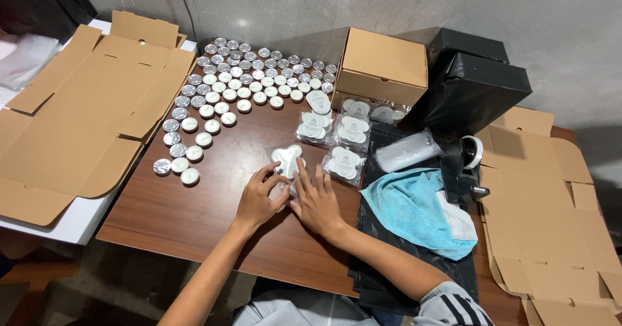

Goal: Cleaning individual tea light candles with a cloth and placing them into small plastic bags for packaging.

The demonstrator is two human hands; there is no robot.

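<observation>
Risk, packet: I judge the clear packet of tealights (287,162) could slide or pop open under my fingers, since the film looks slick and the candles inside are loose and round.
Risk, neighbours: a careless sweep of either wrist could knock the finished packets (342,146) just beyond, or send the loose tealights (243,80) rolling along the wooden table (194,216).
Left hand (258,200): fingers curled and partly closed, tips pressing the near left edge of the packet; it grips nothing else.
Right hand (315,203): flatter, fingers spread and laid forward, tips on the packet's right side, pinning it to the table.
Packet position: flat on the table, between both hands, at about the middle of the board.
Right of me: a blue cloth (414,213) lies on black plastic sheets (379,287), a tape dispenser (468,164) just past it.
Further off: a closed small carton (382,67) and black boxes (470,83) stand by the wall; flat cardboard blanks (78,112) lie on the left.
</observation>
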